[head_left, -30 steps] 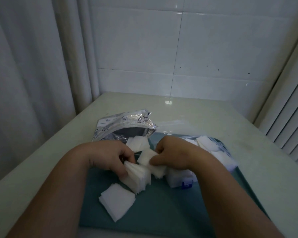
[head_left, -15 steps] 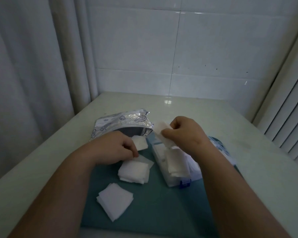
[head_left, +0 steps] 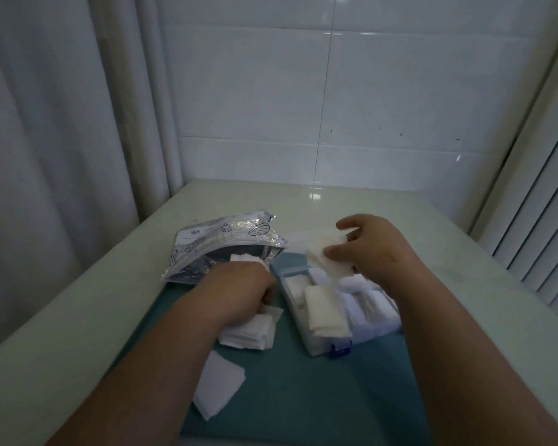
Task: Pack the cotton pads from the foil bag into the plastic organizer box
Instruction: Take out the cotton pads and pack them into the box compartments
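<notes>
White tiled wall (head_left: 400,91), curtain (head_left: 62,156) to the left; pale table (head_left: 432,252) with teal mat (head_left: 303,397). Foil bag (head_left: 213,246) lies open just behind left hand (head_left: 242,294). Organizer box (head_left: 316,347), part filled, sits below right hand (head_left: 377,249). Right fingers curl and pinch a few cotton pads (head_left: 326,252) above the box. Left fingers curl around pad stack (head_left: 255,336) on the mat.

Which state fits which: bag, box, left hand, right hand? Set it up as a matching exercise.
Things:
1. bag
2. box
3. left hand
4. right hand

States:
A. holds pads above the box
B. lies open, left of the box
C. grips a pad stack on the mat
D. part filled, blue latch at its near end

Pairs: 1-B; 2-D; 3-C; 4-A
</notes>
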